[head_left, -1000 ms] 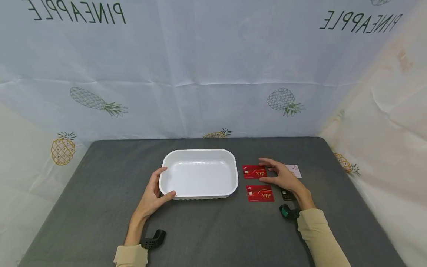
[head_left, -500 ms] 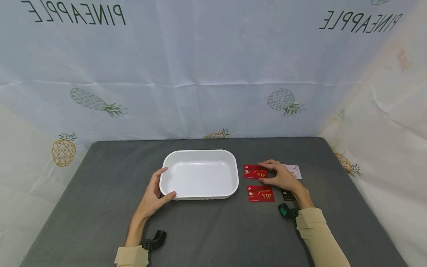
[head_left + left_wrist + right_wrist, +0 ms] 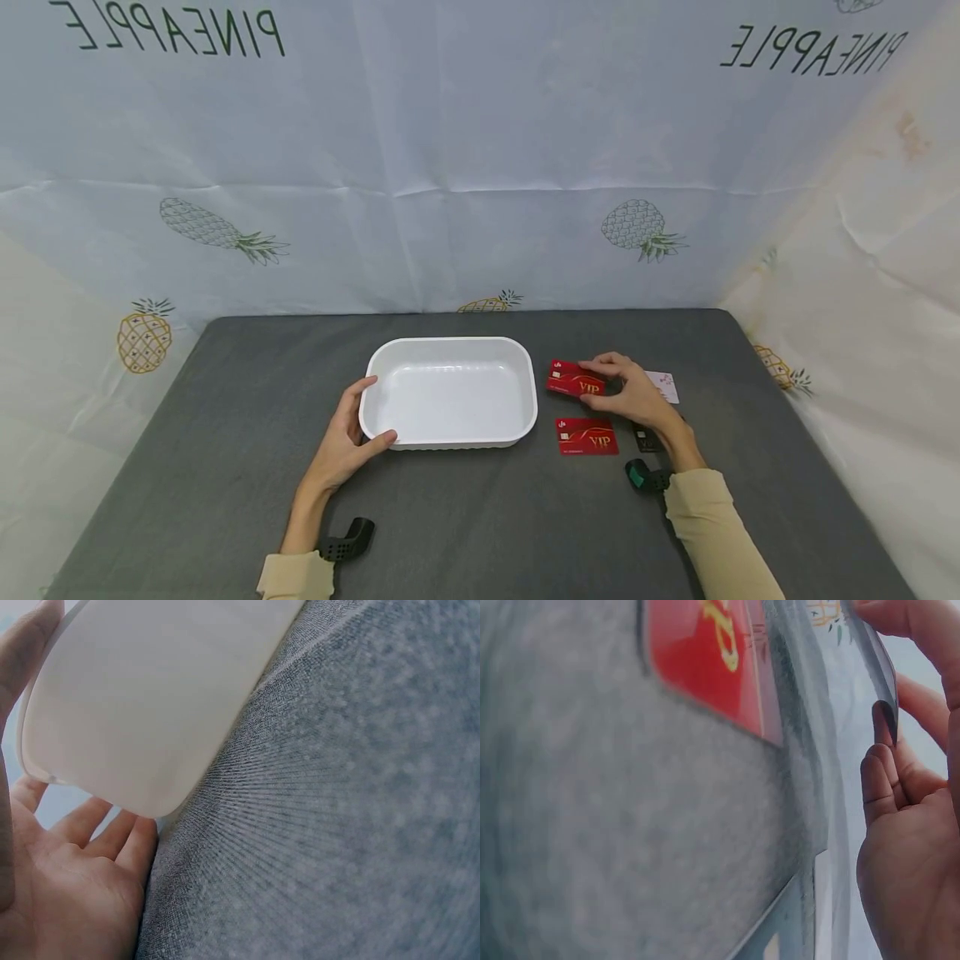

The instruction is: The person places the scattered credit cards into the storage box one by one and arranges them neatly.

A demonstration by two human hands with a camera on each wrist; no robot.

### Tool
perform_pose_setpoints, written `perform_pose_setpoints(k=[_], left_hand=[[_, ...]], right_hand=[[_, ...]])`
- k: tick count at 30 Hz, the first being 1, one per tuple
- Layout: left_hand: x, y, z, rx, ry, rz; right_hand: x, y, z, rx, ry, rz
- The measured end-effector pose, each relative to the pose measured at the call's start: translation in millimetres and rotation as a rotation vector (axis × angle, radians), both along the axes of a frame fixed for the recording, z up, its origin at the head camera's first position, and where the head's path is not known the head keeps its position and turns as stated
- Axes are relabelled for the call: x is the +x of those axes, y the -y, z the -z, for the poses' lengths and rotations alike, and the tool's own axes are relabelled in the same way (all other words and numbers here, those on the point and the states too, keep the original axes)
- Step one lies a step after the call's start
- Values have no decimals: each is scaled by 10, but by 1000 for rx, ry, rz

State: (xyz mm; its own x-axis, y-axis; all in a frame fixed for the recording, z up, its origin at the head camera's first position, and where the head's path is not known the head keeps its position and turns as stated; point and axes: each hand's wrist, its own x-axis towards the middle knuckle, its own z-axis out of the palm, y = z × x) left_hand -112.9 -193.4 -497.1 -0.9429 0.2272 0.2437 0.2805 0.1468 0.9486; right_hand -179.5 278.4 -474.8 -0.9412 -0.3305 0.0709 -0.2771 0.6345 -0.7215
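A red card marked VIP (image 3: 576, 379) is pinched by the right hand (image 3: 634, 397) at its right end, between thumb and fingers, and is held tilted just off the grey table (image 3: 225, 433), its free end pointing toward the white tray (image 3: 448, 392). In the right wrist view the card's thin edge (image 3: 877, 664) is seen gripped by the fingertips (image 3: 881, 761). A second red VIP card (image 3: 587, 436) lies flat on the table just below and in front of that hand, nearer the person. A pale card (image 3: 663, 386) is partly hidden behind the right hand on its far right side, and a small dark card (image 3: 645, 438) is seen beside the right wrist. The near left corner of the white tray is held by the left hand (image 3: 347, 437), with the thumb along the front wall and the fingers curved up round the left wall; in the left wrist view the tray's outer wall (image 3: 150, 705) is seen resting against the palm (image 3: 67, 900). The tray lies between the two hands, well clear of the raised card.
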Motion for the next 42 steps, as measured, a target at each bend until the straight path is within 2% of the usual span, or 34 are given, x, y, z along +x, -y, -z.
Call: perform_pose_setpoints(k=[8,20,27,36,42], left_hand=[[3,4,2,-5,4,-8],[5,17,8,-1,15,-7],[0,13,7,-3,22,-12],[-15,0,20,3,11,-8],[-3,10,7,-3,21,-20]], right_hand=[[3,70,-97,-43,2,-3],[-37,205,-240,-115,-69,-8],[-52,400,-366,-162,-96,-10],[-127,781,-523,-237,-147,-123],[-190,1121,-590,-245,-125,-192]])
